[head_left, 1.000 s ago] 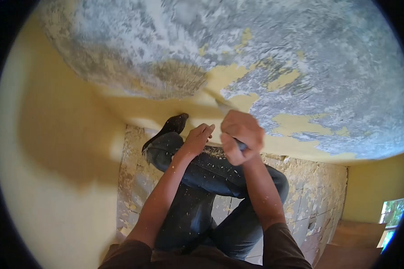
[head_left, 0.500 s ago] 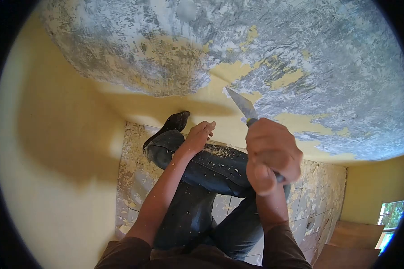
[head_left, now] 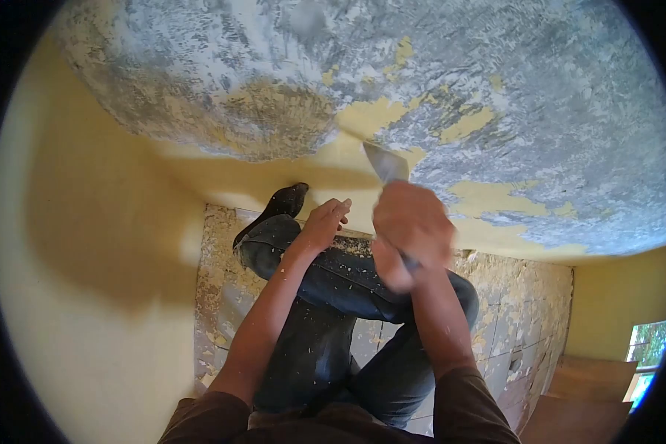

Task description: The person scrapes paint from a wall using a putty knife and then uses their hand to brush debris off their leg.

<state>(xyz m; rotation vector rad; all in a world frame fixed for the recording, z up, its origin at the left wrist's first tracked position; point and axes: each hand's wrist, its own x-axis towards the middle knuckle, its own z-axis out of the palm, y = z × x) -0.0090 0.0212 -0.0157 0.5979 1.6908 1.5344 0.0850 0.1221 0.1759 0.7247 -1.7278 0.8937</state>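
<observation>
My right hand (head_left: 414, 229), a little blurred, is wrapped round the handle of a scraper (head_left: 385, 161). Its metal blade points up and left, with the tip over a yellow painted patch of the wall (head_left: 496, 96). Around that patch the wall is mostly stripped to grey and white, with ragged yellow remnants. My left hand (head_left: 325, 224) rests by my bent knee, holding nothing, its fingers loosely extended. Paint flakes are scattered over my dark jeans (head_left: 355, 277).
A yellow side wall (head_left: 89, 222) rises close on my left. Flakes litter the tiled floor (head_left: 522, 318). My dark shoe (head_left: 288, 200) is near the wall's foot. Brown boards (head_left: 588, 392) stand at lower right beside a window (head_left: 650, 348).
My right hand has moved left and slightly up with the scraper, bringing the blade a little further left along the wall. My left hand has stayed nearly in place.
</observation>
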